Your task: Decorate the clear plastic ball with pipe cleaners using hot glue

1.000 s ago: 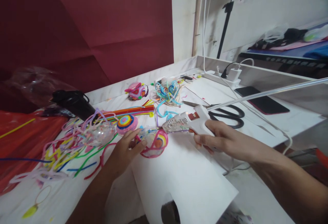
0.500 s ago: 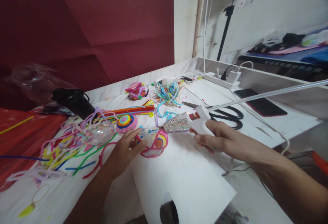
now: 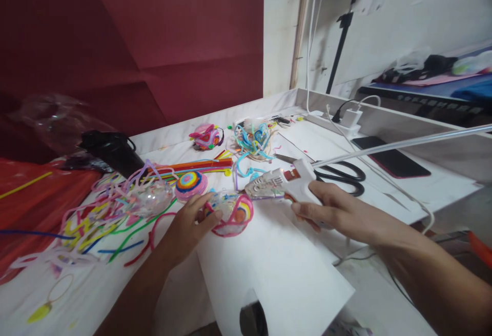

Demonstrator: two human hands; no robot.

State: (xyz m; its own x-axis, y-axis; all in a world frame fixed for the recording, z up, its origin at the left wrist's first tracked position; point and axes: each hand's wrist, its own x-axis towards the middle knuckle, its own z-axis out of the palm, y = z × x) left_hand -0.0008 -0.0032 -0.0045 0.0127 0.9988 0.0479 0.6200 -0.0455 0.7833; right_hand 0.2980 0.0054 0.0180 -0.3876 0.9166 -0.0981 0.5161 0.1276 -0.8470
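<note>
My left hand (image 3: 196, 223) is closed on the left side of a clear ball (image 3: 232, 215) trimmed with pink, yellow and orange pipe cleaners. Held in my right hand (image 3: 326, 208) is a white hot glue gun (image 3: 282, 182), fingers wrapped round its handle. Its nozzle reaches the ball's upper edge; whether it touches cannot be made out. Under the ball lies a white paper sheet (image 3: 269, 269). A ball with coloured rings (image 3: 191, 185) sits just behind my left hand.
Pipe cleaners (image 3: 88, 228) are heaped at left, around another clear ball (image 3: 154, 197). Black-handled scissors (image 3: 342, 176) lie behind the glue gun. A phone (image 3: 392, 156) and a power strip (image 3: 334, 123) are at right. Farther back are a pink decorated ball (image 3: 207, 137) and a blue tangle (image 3: 251, 138).
The view has shifted very slightly. Both hands, the ball and the glue gun keep nearly the same positions.
</note>
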